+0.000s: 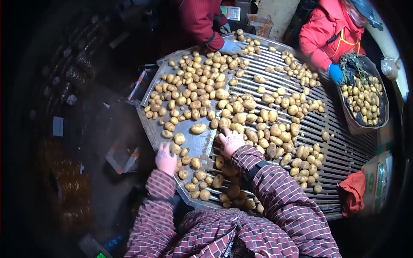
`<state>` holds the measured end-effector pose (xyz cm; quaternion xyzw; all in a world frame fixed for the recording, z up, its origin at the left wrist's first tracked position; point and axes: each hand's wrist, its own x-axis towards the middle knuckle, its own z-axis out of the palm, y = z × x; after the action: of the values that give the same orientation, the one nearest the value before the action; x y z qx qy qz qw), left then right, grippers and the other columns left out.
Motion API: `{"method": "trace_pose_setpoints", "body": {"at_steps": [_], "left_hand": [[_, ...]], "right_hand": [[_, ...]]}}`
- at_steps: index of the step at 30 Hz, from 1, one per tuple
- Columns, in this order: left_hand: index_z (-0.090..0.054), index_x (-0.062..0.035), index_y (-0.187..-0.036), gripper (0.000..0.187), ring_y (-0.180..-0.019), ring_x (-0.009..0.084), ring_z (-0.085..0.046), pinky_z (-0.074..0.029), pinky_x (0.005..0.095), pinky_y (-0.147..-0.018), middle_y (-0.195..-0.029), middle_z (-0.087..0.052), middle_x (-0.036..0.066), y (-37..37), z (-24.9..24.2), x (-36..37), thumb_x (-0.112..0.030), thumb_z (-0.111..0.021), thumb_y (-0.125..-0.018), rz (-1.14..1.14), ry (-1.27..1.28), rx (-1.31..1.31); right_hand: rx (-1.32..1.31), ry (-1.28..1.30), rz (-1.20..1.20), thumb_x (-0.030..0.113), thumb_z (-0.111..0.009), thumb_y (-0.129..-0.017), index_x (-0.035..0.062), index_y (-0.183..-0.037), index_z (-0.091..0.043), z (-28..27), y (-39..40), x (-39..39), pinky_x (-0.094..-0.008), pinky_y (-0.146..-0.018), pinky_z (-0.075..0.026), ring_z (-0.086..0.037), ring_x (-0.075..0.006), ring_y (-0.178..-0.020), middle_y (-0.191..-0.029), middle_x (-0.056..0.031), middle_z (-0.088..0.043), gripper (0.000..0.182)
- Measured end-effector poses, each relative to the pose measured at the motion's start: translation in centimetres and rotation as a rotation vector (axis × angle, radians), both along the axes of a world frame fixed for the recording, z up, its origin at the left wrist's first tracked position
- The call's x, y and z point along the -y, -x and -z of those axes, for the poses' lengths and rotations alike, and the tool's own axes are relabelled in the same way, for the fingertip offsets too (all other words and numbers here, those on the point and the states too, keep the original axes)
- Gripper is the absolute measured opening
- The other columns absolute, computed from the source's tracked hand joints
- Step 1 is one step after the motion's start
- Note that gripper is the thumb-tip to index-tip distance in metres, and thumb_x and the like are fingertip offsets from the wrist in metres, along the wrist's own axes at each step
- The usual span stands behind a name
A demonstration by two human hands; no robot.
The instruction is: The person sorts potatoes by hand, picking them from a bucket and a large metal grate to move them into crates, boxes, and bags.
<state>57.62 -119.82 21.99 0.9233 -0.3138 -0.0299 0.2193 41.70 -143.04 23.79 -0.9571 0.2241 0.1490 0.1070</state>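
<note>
The fingers of the right hand (231,141) are spread a little and lie flat on top of the potatoes (241,118) in the middle of the big metal table (340,150). The hand is pressing or pushing on them, not gripping one. The fingers of the left hand (165,158) are curled loosely near the edge of the table, just beside a few small potatoes (180,138). I cannot tell if that hand is holding one, because it looks blurry. Both arms wear checked red sleeves (275,193). To do this sorting well, it looks best to keep the hands low and flat, move only a few potatoes at a time, and stop any from rolling off the edge. Part of the table is smooth metal and part is made of long bars with gaps. Most of the potatoes lie in a wide heap across both parts, with more close to the person's body. Across the table, another person in a dark red top has a gloved hand (230,46) on the potatoes. A third person in a bright red jacket wears a blue glove (335,73) beside a tub (384,112) full of potatoes and some leafy bits.
</note>
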Motion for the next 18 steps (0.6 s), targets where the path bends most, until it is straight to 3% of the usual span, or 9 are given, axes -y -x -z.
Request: {"method": "trace_pose_setpoints", "body": {"at_steps": [3,6,9,10,13,14,17,18], "left_hand": [[-0.038,-0.0170,-0.141,0.084,-0.115,0.0366,-0.054,-0.047,0.0419,-0.094,-0.135,-0.045,0.022,-2.9,-1.8,2.1,-0.032,-0.078,-0.069,0.172,-0.354,-0.252],[-0.024,-0.0197,-0.147,0.096,-0.119,0.0344,-0.052,-0.044,0.0433,-0.097,-0.139,-0.041,0.020,-2.9,-3.3,6.0,-0.042,-0.077,-0.071,0.256,-0.725,-0.336],[-0.026,-0.0171,-0.147,0.093,-0.117,0.0346,-0.053,-0.044,0.0425,-0.097,-0.135,-0.047,0.021,-3.5,-2.1,7.6,-0.041,-0.077,-0.072,0.194,-0.677,-0.322],[-0.029,-0.0189,-0.146,0.088,-0.120,0.0324,-0.052,-0.042,0.0420,-0.101,-0.136,-0.047,0.019,-4.6,-0.7,7.8,-0.036,-0.075,-0.073,0.139,-0.636,-0.406],[-0.033,-0.0172,-0.144,0.082,-0.121,0.0307,-0.052,-0.041,0.0416,-0.102,-0.132,-0.052,0.018,-7.3,3.1,5.9,-0.032,-0.073,-0.074,0.095,-0.508,-0.474],[-0.043,-0.0145,-0.138,0.069,-0.115,0.0280,-0.056,-0.044,0.0380,-0.099,-0.124,-0.058,0.014,-7.1,3.6,5.1,-0.021,-0.070,-0.075,0.057,-0.421,-0.428],[-0.051,-0.0102,-0.131,0.060,-0.106,0.0232,-0.060,-0.047,0.0340,-0.094,-0.116,-0.061,0.011,-7.4,5.0,2.4,-0.010,-0.071,-0.074,0.095,0.126,-0.726],[-0.053,-0.0054,-0.126,0.052,-0.100,0.0190,-0.060,-0.049,0.0312,-0.090,-0.115,-0.061,0.007,-7.9,7.8,1.1,0.005,-0.065,-0.077,0.076,0.387,-0.739]], "right_hand": [[0.011,0.046,0.103,0.033,-0.075,-0.068,0.0186,-0.118,-0.054,-0.3,0.3,-0.8,-0.0500,-0.083,-0.044,-0.052,-0.0324,-0.105,-0.119,-0.0134,-0.046,0.057],[-0.047,0.027,0.167,0.037,-0.076,-0.068,0.0204,-0.126,-0.051,-1.2,1.4,-1.3,-0.0497,-0.085,-0.044,-0.052,-0.0322,-0.107,-0.124,-0.0133,-0.041,0.065],[-0.099,-0.020,0.175,0.033,-0.076,-0.068,0.0216,-0.128,-0.051,-0.4,2.1,-1.2,-0.0517,-0.087,-0.044,-0.051,-0.0338,-0.111,-0.131,-0.0148,-0.039,0.066],[-0.096,-0.077,0.193,0.025,-0.077,-0.066,0.0199,-0.125,-0.053,-1.6,2.3,-1.1,-0.0494,-0.090,-0.045,-0.051,-0.0351,-0.112,-0.131,-0.0172,-0.039,0.064],[0.295,-0.234,0.200,0.018,-0.077,-0.062,0.0151,-0.120,-0.054,-0.2,5.2,-0.1,-0.0433,-0.093,-0.046,-0.051,-0.0379,-0.112,-0.130,-0.0197,-0.038,0.063],[0.365,-0.344,0.299,0.013,-0.074,-0.061,0.0124,-0.118,-0.055,-0.5,6.1,0.1,-0.0390,-0.096,-0.046,-0.051,-0.0378,-0.112,-0.126,-0.0203,-0.041,0.060],[0.544,-0.466,0.497,0.016,-0.076,-0.061,0.0073,-0.118,-0.054,-1.7,8.6,-0.1,-0.0381,-0.097,-0.045,-0.050,-0.0321,-0.114,-0.122,-0.0190,-0.045,0.062],[0.704,-0.433,0.476,0.016,-0.077,-0.065,0.0057,-0.118,-0.054,0.2,9.9,0.3,-0.0359,-0.092,-0.048,-0.054,-0.0265,-0.109,-0.117,-0.0150,-0.052,0.059]]}}
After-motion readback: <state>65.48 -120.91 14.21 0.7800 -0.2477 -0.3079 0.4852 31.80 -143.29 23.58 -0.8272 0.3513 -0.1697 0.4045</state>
